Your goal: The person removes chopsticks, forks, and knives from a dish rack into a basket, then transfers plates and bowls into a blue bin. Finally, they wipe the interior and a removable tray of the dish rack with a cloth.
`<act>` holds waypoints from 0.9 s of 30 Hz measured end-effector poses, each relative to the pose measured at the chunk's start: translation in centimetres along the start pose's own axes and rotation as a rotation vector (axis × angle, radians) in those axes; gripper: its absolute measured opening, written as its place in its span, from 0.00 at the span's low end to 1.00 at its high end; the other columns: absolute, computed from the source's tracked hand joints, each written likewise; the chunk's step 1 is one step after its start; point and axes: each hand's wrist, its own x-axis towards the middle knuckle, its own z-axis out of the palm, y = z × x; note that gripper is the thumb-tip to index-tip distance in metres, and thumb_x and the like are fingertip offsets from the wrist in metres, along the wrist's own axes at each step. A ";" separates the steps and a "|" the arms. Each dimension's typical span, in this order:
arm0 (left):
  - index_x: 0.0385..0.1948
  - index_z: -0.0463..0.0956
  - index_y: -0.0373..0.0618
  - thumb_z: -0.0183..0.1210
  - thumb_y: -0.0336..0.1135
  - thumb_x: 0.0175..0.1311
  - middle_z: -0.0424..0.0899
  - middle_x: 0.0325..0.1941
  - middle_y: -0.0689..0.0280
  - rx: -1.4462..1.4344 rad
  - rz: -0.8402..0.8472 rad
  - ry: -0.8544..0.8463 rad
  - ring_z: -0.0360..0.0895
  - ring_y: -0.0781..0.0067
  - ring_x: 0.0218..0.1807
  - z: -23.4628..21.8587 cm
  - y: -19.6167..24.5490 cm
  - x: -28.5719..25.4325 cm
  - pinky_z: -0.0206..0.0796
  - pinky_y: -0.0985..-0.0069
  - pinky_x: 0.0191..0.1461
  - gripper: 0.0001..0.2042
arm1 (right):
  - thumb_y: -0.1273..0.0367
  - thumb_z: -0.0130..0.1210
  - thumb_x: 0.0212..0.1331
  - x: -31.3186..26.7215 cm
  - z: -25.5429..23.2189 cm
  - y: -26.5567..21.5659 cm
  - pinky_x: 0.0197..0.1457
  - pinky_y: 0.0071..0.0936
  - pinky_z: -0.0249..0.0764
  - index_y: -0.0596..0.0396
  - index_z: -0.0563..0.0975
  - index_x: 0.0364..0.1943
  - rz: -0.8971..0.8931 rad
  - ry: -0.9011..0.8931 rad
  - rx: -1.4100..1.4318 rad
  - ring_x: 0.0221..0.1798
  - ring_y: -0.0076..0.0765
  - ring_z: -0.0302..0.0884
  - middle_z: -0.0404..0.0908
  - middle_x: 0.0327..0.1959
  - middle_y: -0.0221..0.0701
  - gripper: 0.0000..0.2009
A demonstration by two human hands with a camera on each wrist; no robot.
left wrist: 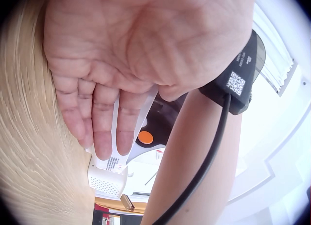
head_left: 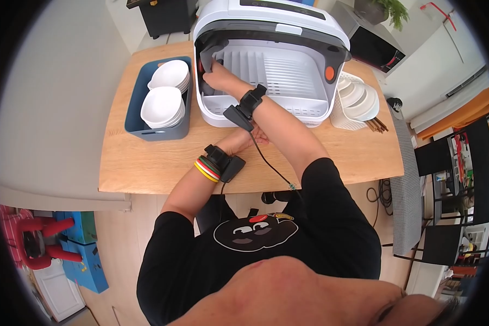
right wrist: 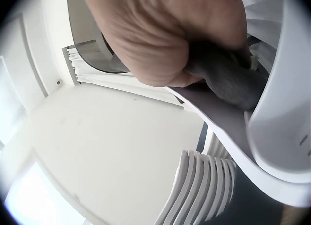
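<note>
On the table stands a white countertop dish cabinet (head_left: 266, 111), its smoky see-through lid raised and a ribbed white rack (head_left: 296, 70) inside. My right hand (head_left: 221, 79) reaches into its left end and grips a grey cloth (right wrist: 228, 82) against the inner side wall. The cloth bunches under the palm in the right wrist view, and the hand hides part of it. Below the right forearm, my left hand (left wrist: 146, 50) rests at the table by the cabinet's front, fingers extended and palm bare, holding nothing.
Left of the cabinet, a blue bin (head_left: 133, 117) holds stacked white bowls (head_left: 163, 106). On the right, a white perforated basket (head_left: 339, 111) carries pale dishes and brown chopsticks (head_left: 376, 126). A microwave (head_left: 372, 43) stands behind. A thin cable (head_left: 269, 163) hangs from the right wrist camera.
</note>
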 end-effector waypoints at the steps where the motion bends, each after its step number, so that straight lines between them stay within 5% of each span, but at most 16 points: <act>1: 0.58 0.62 0.43 0.37 0.52 0.71 0.73 0.55 0.65 -0.013 0.011 -0.004 0.73 0.74 0.53 -0.1 -0.2 0.1 0.66 0.75 0.55 0.24 | 0.74 0.45 0.52 -0.1 -0.1 -0.2 0.62 0.30 0.59 0.60 0.65 0.57 -0.002 -0.001 -0.027 0.57 0.46 0.67 0.72 0.52 0.46 0.24; 11: 0.51 0.69 0.44 0.40 0.51 0.70 0.78 0.48 0.65 0.064 0.051 -0.054 0.75 0.75 0.47 -0.3 0.2 0.0 0.67 0.76 0.51 0.21 | 0.71 0.47 0.53 -2.5 -1.8 -2.6 0.57 0.29 0.63 0.63 0.68 0.54 0.001 -0.210 0.094 0.52 0.39 0.70 0.74 0.50 0.42 0.22; 18: 0.53 0.67 0.44 0.39 0.50 0.71 0.78 0.47 0.65 -0.010 0.041 0.032 0.76 0.74 0.45 -0.1 -0.2 0.2 0.67 0.77 0.51 0.21 | 0.65 0.50 0.59 1.7 -1.4 -0.6 0.46 0.28 0.71 0.59 0.73 0.45 0.276 -0.152 0.625 0.43 0.32 0.74 0.76 0.42 0.34 0.14; 20: 0.55 0.65 0.43 0.36 0.51 0.72 0.78 0.47 0.65 -0.096 0.033 -0.001 0.76 0.73 0.46 0.4 0.5 0.1 0.68 0.77 0.51 0.23 | 0.66 0.49 0.60 1.9 -1.9 -2.5 0.46 0.32 0.72 0.58 0.73 0.45 0.309 0.033 0.955 0.43 0.34 0.74 0.76 0.43 0.35 0.13; 24: 0.56 0.65 0.42 0.33 0.53 0.72 0.77 0.48 0.64 -0.068 -0.016 0.037 0.76 0.72 0.47 1.1 1.4 -0.3 0.69 0.77 0.51 0.25 | 0.61 0.45 0.61 3.2 -2.9 -3.3 0.45 0.32 0.72 0.57 0.73 0.44 0.215 0.013 1.093 0.41 0.36 0.74 0.77 0.40 0.35 0.15; 27: 0.56 0.64 0.41 0.31 0.54 0.72 0.77 0.48 0.64 -0.069 -0.029 0.002 0.76 0.71 0.47 0.9 1.4 -0.2 0.69 0.76 0.51 0.26 | 0.58 0.41 0.62 3.7 -3.5 -4.2 0.52 0.36 0.70 0.57 0.72 0.48 0.124 0.052 1.158 0.48 0.38 0.72 0.76 0.46 0.36 0.18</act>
